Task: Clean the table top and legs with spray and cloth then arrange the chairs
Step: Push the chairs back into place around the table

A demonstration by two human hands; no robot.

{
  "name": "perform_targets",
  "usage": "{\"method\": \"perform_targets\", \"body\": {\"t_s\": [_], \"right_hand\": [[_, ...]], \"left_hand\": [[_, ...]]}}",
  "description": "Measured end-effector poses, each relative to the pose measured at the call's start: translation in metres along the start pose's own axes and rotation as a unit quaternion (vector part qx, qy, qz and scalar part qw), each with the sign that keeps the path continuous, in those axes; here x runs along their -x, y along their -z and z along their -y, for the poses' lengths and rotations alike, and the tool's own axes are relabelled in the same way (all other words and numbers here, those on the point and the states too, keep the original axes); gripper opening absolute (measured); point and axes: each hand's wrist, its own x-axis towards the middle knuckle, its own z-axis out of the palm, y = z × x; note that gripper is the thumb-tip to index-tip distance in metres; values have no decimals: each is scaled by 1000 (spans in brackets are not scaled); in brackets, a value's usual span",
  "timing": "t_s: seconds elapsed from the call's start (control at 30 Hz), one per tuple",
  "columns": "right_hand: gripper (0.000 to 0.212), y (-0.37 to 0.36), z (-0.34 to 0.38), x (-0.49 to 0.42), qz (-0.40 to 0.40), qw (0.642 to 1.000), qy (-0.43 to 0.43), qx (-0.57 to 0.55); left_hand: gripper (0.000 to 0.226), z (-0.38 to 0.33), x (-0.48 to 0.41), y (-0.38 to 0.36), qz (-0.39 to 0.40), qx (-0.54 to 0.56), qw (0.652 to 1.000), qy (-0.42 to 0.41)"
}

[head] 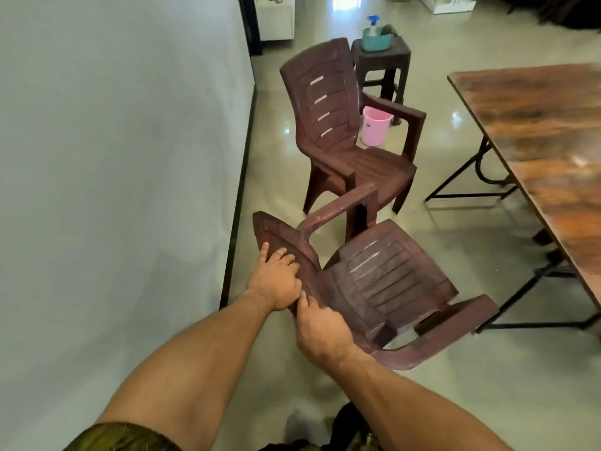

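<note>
A brown plastic armchair (387, 281) stands in front of me, its seat facing right toward the table. My left hand (276, 281) grips the top edge of its backrest. My right hand (320, 330) grips the same backrest edge just beside it, fingers curled over the rim. A second brown plastic armchair (335, 122) stands farther off by the wall. The wooden table (533, 125) with black metal legs fills the right side. A spray bottle (374, 26) stands in a teal basket (377, 40) on a brown stool (380, 60) at the back.
A grey wall (113, 157) runs along the left with a dark skirting strip. A pink bucket (375, 125) sits on the glossy tiled floor behind the far chair. White cabinets (276, 17) stand at the back. Open floor lies between chairs and table.
</note>
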Motion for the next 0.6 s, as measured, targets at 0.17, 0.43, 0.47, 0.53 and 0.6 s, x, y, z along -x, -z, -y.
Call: {"method": "perform_targets", "body": {"t_s": [0.17,0.43,0.47,0.53,0.6], "right_hand": [[43,10,-32,11,-24,990,-119,-74],[38,-1,-42,45,1,969,-241,-61],[38,-1,-45,45,-2,965,-253,-62],[44,2,-56,34,-24,956,-280,-84],[76,8,-76,13,-50,944,-313,-96]], "left_hand": [[59,-27,-17,-2,-73,53,995,-29],[64,-56,-17,-20,-100,77,987,-101],[65,-60,-22,-19,-98,73,986,-112],[66,-67,-44,-7,-85,55,985,-141],[68,-73,-72,8,-66,21,983,-168]]}}
